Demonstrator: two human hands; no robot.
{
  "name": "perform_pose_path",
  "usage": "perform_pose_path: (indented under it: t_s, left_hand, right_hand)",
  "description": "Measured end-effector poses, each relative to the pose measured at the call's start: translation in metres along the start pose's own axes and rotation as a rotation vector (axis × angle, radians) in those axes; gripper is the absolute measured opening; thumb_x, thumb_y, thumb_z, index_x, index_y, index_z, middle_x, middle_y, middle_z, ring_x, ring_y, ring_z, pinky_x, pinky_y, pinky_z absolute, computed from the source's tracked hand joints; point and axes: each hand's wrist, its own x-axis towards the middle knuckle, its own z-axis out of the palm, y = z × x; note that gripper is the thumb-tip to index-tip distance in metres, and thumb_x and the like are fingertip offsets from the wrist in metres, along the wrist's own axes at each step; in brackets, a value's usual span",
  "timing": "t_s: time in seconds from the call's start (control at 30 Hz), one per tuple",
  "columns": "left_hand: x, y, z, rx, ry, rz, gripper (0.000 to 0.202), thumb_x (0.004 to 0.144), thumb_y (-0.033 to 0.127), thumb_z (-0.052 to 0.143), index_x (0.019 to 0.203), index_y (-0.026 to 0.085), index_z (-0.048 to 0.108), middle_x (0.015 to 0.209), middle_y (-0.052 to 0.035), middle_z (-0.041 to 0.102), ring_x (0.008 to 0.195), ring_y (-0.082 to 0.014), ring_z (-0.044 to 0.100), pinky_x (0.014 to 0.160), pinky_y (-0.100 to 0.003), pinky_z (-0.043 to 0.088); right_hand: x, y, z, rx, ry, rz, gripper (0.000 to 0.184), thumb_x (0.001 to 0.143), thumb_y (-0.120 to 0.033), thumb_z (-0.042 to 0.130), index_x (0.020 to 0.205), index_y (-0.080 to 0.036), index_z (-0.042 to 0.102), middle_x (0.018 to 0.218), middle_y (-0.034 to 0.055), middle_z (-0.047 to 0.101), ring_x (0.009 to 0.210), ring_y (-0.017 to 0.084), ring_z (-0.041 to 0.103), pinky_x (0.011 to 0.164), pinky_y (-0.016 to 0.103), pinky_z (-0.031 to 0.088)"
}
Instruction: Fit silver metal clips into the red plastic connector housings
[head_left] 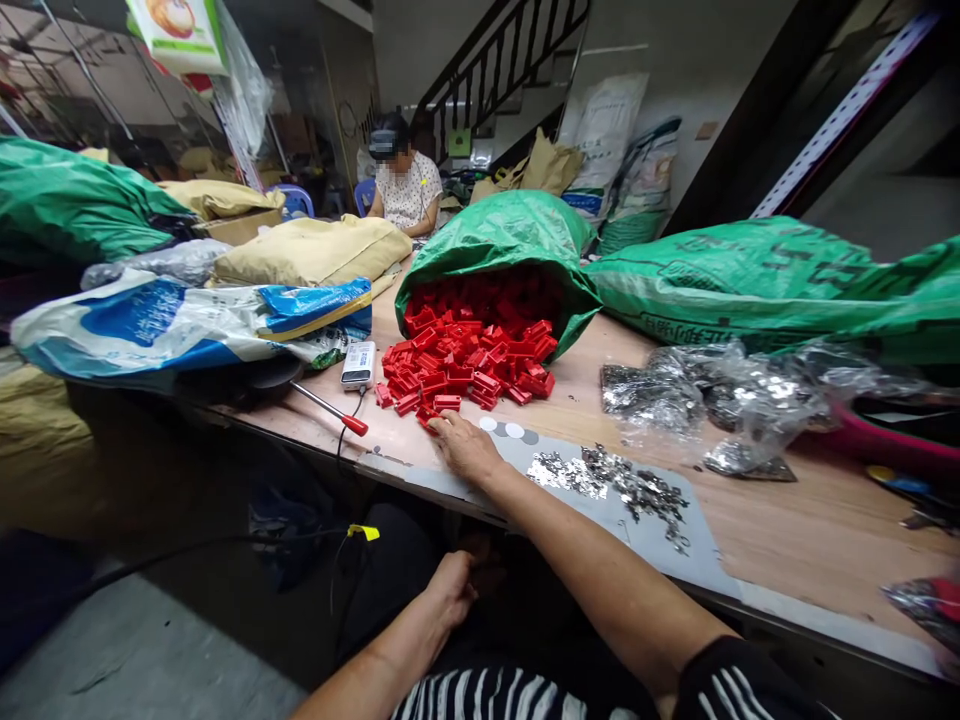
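My right hand reaches over the table's front edge, its fingers closed at a small red plastic piece at the near side of a pile. That heap of red plastic pieces spills from the mouth of a green woven sack. Below the table edge, above my lap, is my left hand with its fingers curled. Shadow hides its fingertips and whatever may be in them. Small shiny metal pieces lie scattered on a grey sheet to the right of my right hand.
A power bank with a cable and a red-handled lever are left of the pile. Clear bags of metal parts lie right, before another green sack. Blue-white and tan sacks stand left. A person sits opposite.
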Motion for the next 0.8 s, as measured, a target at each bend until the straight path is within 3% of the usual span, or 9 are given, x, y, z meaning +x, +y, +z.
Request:
perform_pose_path:
  t_s: [0.1, 0.2, 0.3, 0.33, 0.43, 0.57, 0.7, 0.8]
  left_hand:
    - [-0.006, 0.004, 0.001, 0.037, -0.044, 0.03, 0.039, 0.074, 0.011, 0.061, 0.113, 0.012, 0.059, 0.087, -0.0077, 0.068, 0.07, -0.0188, 0.068, 0.079, -0.033, 0.046]
    - [-0.017, 0.009, 0.004, 0.082, -0.148, 0.044, 0.031, 0.073, 0.015, 0.068, 0.103, 0.009, 0.065, 0.092, -0.0118, 0.07, 0.073, -0.02, 0.069, 0.079, -0.032, 0.046]
    - [-0.035, 0.017, 0.006, 0.114, -0.32, 0.026, 0.033, 0.075, 0.029, 0.072, 0.099, 0.007, 0.067, 0.103, -0.0168, 0.07, 0.083, -0.0242, 0.069, 0.082, -0.035, 0.048]
    - [-0.042, 0.02, 0.006, 0.128, -0.431, 0.046, 0.035, 0.078, 0.033, 0.07, 0.103, 0.008, 0.067, 0.106, -0.0172, 0.069, 0.088, -0.0243, 0.069, 0.084, -0.036, 0.048]
    - [-0.063, 0.033, 0.01, 0.113, -0.585, 0.111, 0.041, 0.081, 0.038, 0.067, 0.113, 0.012, 0.062, 0.112, -0.0171, 0.067, 0.096, -0.0256, 0.067, 0.085, -0.039, 0.05]
    - [-0.084, 0.042, 0.025, 0.145, -0.532, 0.191, 0.041, 0.083, 0.032, 0.066, 0.121, 0.021, 0.054, 0.116, -0.0123, 0.064, 0.098, -0.024, 0.067, 0.08, -0.038, 0.054]
    - [-0.092, 0.034, 0.043, 0.22, -0.428, 0.24, 0.031, 0.08, 0.025, 0.07, 0.108, 0.019, 0.058, 0.102, -0.0056, 0.066, 0.088, -0.016, 0.066, 0.078, -0.03, 0.055]
    - [-0.094, 0.029, 0.05, 0.235, -0.399, 0.273, 0.026, 0.077, 0.024, 0.073, 0.097, 0.017, 0.058, 0.09, -0.0023, 0.066, 0.079, -0.0123, 0.065, 0.075, -0.027, 0.055]
  right_hand:
    - [-0.004, 0.004, 0.0, 0.051, 0.04, -0.004, 0.026, 0.093, -0.019, 0.048, 0.114, -0.021, 0.062, 0.116, 0.0085, 0.062, 0.103, 0.019, 0.06, 0.086, 0.029, 0.044]
    - [-0.026, 0.008, -0.007, 0.107, 0.082, 0.007, 0.022, 0.092, -0.02, 0.051, 0.111, -0.02, 0.063, 0.11, 0.0069, 0.066, 0.1, 0.018, 0.06, 0.086, 0.028, 0.044]
    - [-0.063, 0.014, -0.02, 0.29, 0.103, 0.032, 0.018, 0.091, -0.023, 0.053, 0.105, -0.02, 0.064, 0.099, 0.0042, 0.069, 0.088, 0.016, 0.061, 0.079, 0.026, 0.044]
    - [-0.078, 0.017, -0.025, 0.392, 0.09, 0.034, 0.016, 0.091, -0.024, 0.054, 0.102, -0.02, 0.065, 0.095, 0.003, 0.069, 0.084, 0.016, 0.061, 0.076, 0.026, 0.044]
    - [-0.123, 0.026, -0.037, 0.569, -0.015, 0.067, 0.015, 0.089, -0.025, 0.055, 0.098, -0.02, 0.066, 0.084, -0.0001, 0.068, 0.071, 0.014, 0.058, 0.066, 0.024, 0.042]
    - [-0.172, 0.032, -0.041, 0.648, -0.12, 0.074, 0.015, 0.088, -0.021, 0.055, 0.098, -0.021, 0.067, 0.088, 0.0001, 0.068, 0.076, 0.014, 0.058, 0.069, 0.023, 0.043]
    - [-0.198, 0.028, -0.036, 0.624, -0.093, 0.096, 0.015, 0.086, -0.017, 0.058, 0.097, -0.021, 0.068, 0.091, 0.0015, 0.067, 0.08, 0.015, 0.059, 0.072, 0.024, 0.044]
    - [-0.207, 0.028, -0.035, 0.703, -0.04, 0.111, 0.025, 0.086, -0.017, 0.058, 0.109, -0.023, 0.066, 0.099, 0.0016, 0.068, 0.086, 0.015, 0.062, 0.076, 0.024, 0.045]
